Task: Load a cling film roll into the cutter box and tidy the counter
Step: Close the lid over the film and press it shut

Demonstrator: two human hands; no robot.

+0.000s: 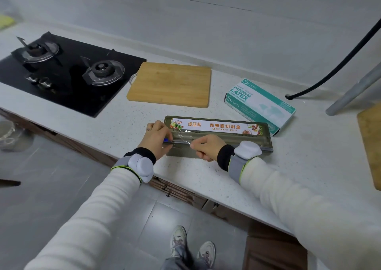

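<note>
The grey-green cutter box [231, 140] lies lengthwise near the counter's front edge, a white label with orange characters along its far side. The cling film roll [216, 135] lies inside it, mostly see-through. My left hand [157, 138] rests over the box's left end, fingers curled around the film edge beside a small blue part. My right hand [206, 147] is at the box's front middle, pinching a thin strip of clear cling film [183, 138] that stretches toward the left hand.
A bamboo cutting board [171, 84] lies behind the box. A teal latex glove box [259, 104] sits to the right rear. The black gas hob [61, 69] is at the left. A black hose [334, 63] and a metal leg [354, 90] stand far right.
</note>
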